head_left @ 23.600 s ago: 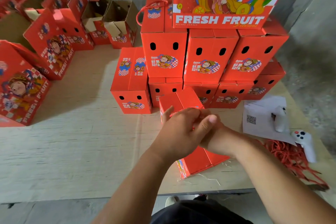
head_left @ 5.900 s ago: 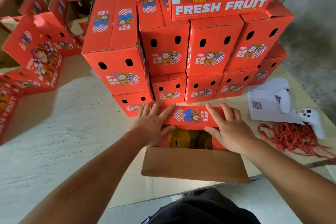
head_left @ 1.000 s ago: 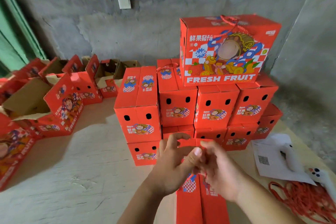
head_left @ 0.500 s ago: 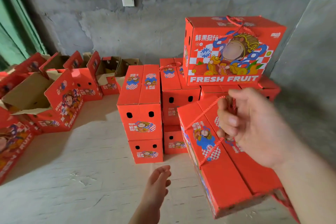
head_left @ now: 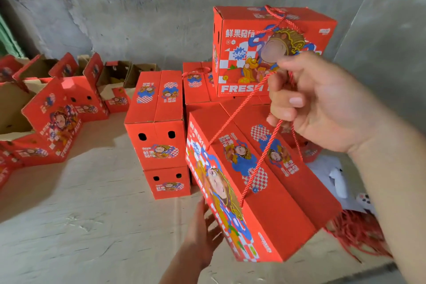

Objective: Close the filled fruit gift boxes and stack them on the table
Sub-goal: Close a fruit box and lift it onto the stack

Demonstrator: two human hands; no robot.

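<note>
One closed box (head_left: 258,182) hangs in the air over the near edge of the surface (head_left: 92,226), tilted, its near end lower, in front of the stack (head_left: 161,122). Right hand (head_left: 322,104) is the working grip: fingers curled tight round the red cord handle (head_left: 265,152), whose strands run taut from fist down to the lid. Left hand (head_left: 202,233) is under the low near corner, fingers fairly straight, touching or just short of the printed side; blur hides which. Judged from the taut cord and the tilt, the box is loaded and fairly heavy, with weight that may shift inside. Cardboard looks stiff, glossy, likely a bit slick on bare skin. Cord alone lets it swing and strains the lid holes; better to carry it by cord plus a flat palm beneath the base. Fruit bruises, so set it down level and gently. Stack top is occupied by a large box (head_left: 265,53); lower spots stand beside it.
</note>
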